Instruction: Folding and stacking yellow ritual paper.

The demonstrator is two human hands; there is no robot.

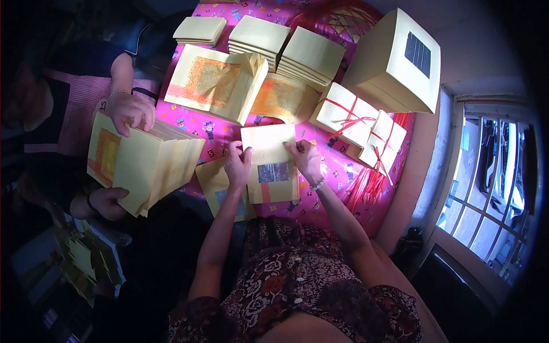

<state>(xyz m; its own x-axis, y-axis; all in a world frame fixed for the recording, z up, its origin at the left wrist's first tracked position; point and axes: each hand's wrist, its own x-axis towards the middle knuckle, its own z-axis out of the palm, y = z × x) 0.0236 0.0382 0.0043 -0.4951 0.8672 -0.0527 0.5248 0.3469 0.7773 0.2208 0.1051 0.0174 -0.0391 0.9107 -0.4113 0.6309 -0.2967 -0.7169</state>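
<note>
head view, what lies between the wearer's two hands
In the head view, a pale yellow paper with a grey patch lies between the left hand and the right hand, both gripping its sides.

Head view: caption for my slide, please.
Left hand and right hand hold yellow paper over a pink tablecloth, near red-tied bundles, while a co-worker's hands grip a paper stack.
</note>
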